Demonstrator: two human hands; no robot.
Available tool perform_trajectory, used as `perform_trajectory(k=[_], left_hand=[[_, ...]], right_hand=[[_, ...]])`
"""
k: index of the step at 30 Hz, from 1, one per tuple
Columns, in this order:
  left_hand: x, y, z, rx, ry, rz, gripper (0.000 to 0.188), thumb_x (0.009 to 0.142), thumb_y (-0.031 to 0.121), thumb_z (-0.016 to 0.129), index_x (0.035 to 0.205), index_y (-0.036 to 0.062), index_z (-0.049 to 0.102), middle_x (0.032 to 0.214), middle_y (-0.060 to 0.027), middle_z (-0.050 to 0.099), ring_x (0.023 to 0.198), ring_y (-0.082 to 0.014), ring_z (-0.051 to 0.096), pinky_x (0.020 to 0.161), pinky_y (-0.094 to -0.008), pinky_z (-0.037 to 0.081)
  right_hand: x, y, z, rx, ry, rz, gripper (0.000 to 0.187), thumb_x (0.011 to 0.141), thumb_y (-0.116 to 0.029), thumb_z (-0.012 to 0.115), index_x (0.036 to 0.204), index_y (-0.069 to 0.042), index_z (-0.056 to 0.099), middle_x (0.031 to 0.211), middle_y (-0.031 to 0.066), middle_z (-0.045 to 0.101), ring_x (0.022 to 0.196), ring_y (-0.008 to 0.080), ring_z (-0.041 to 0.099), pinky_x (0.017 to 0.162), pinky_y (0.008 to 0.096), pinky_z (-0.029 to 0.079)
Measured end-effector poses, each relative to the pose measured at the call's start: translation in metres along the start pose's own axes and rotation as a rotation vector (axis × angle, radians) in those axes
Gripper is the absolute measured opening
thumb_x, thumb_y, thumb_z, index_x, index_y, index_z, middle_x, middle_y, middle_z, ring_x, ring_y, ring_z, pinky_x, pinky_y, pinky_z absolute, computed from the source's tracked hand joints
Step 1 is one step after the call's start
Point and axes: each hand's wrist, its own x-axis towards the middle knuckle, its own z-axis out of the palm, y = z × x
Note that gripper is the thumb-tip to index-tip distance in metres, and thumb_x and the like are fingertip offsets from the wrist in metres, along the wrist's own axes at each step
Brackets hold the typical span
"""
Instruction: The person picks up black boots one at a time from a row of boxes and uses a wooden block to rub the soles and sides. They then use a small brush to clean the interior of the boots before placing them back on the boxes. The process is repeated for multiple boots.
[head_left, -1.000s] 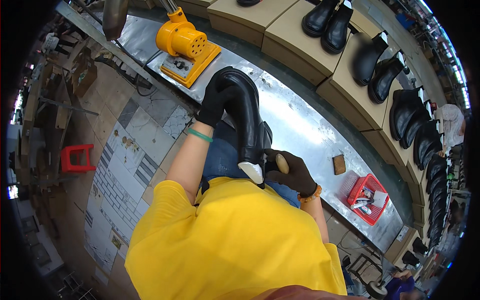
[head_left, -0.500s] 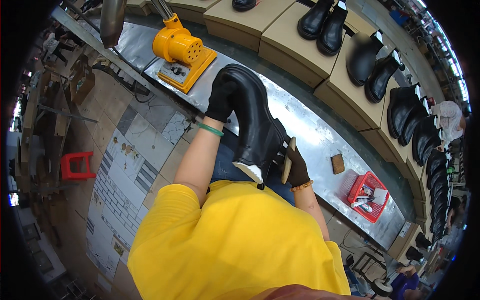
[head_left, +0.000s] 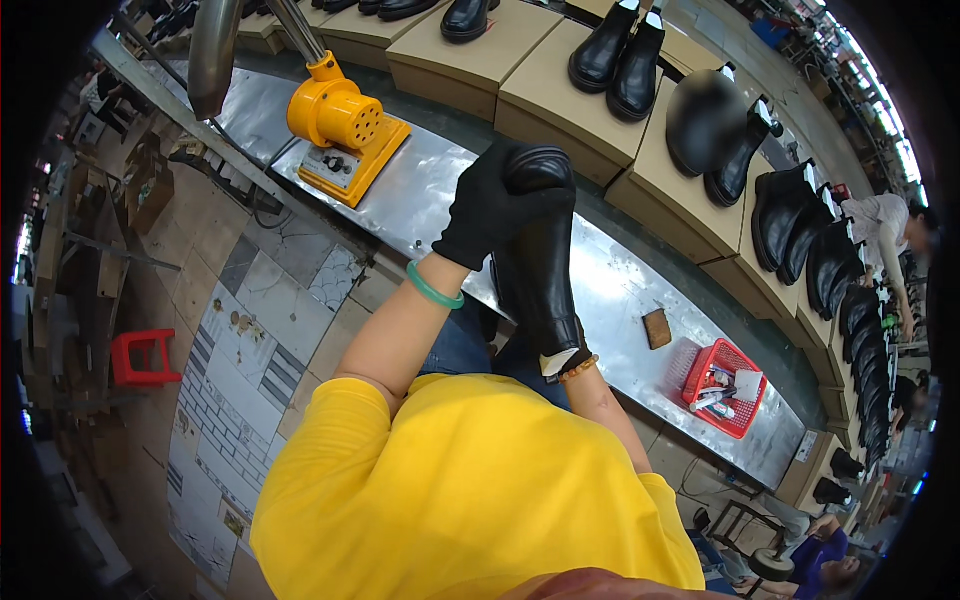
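When counted from the left, starts with 1 red stool (head_left: 147,357) on the tiled floor (head_left: 255,325), well apart from 1 metal bench (head_left: 618,270). Next, toward the far left, 1 grey metal tube (head_left: 215,60), cut off at its upper end. Just right of it, on the left part of the bench, 1 yellow machine (head_left: 350,118) with a perforated round housing on a flat base. Farther off, on a row of cardboard boxes (head_left: 560,112), at least 1 black shoe (head_left: 465,20).

Then, in the middle, 1 left hand (head_left: 490,205) in a black glove, closed around the toe end of 1 held boot (head_left: 545,270), black; on that forearm, 1 green bangle (head_left: 434,288). Holds the boot in front of 1 yellow shirt (head_left: 465,480), toe toward the far side, opening toward the near side, with a white patch at the rim. Beside that opening, 1 right wrist (head_left: 592,388) with 1 orange beaded bracelet (head_left: 578,369); right hand hidden by the boot, so cannot tell whether gripping or open.

Farther off and right, on the boxes, 2 upright boots (head_left: 603,55), side by side. On the bench, 1 brown block (head_left: 657,328), near 1 red basket (head_left: 716,420) with small items too jumbled to count. Beyond, 2 more boots (head_left: 738,160), 1 partly blurred. At far right, a crowded boot line (head_left: 785,220), too overlapped to count, and 1 co-worker in pale clothing (head_left: 875,220) bending beside it. At near right, 1 co-worker in purple (head_left: 822,562).
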Motion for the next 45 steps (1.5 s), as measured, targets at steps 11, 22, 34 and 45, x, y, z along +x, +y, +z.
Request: perform_trajectory(k=[11, 22, 34, 45], left_hand=[[0.003, -0.002, 0.002, -0.029, -0.038, 0.06, 0.055, 0.064, 0.029, 0.083, 0.107, 0.0043, 0.06, 0.1, -0.0107, 0.065, 0.091, -0.0206, 0.063, 0.083, -0.0328, 0.05], [0.006, -0.026, -0.012, -0.332, -0.099, 0.044, 0.047, 0.075, 0.012, 0.073, 0.117, 0.0019, 0.053, 0.107, -0.0087, 0.061, 0.098, -0.0158, 0.057, 0.089, -0.0295, 0.046], [0.01, -0.082, -0.016, -0.572, -0.007, 0.034, 0.051, 0.083, 0.011, 0.064, 0.13, 0.0053, 0.043, 0.11, -0.0059, 0.057, 0.101, -0.014, 0.056, 0.089, -0.028, 0.047], [-0.015, -0.153, -0.02, -0.994, 0.096, -0.356, 0.032, 0.087, 0.016, 0.058, 0.117, 0.0071, 0.053, 0.108, -0.0057, 0.059, 0.1, -0.0172, 0.057, 0.088, -0.0321, 0.048]], right_hand=[[0.017, 0.013, -0.019, -0.126, -0.053, -0.127, 0.034, 0.096, -0.02, 0.051, 0.124, -0.002, 0.051, 0.114, 0.0134, 0.061, 0.097, 0.0194, 0.062, 0.085, 0.0314, 0.051], [-0.021, -0.044, -0.017, 0.077, -0.034, -0.272, 0.062, 0.091, -0.013, 0.049, 0.145, -0.01, 0.021, 0.138, 0.0119, 0.042, 0.121, 0.0254, 0.049, 0.1, 0.0362, 0.043], [-0.04, -0.074, 0.0, -0.249, 0.187, -0.469, 0.075, 0.076, -0.01, 0.058, 0.143, -0.006, 0.026, 0.119, 0.0119, 0.052, 0.082, 0.0159, 0.058, 0.067, 0.0256, 0.05], [-0.054, -0.104, 0.043, -0.397, 0.135, -0.468, 0.078, 0.069, -0.003, 0.061, 0.141, -0.004, 0.029, 0.122, 0.0179, 0.051, 0.068, 0.0146, 0.061, 0.048, 0.0213, 0.047]])
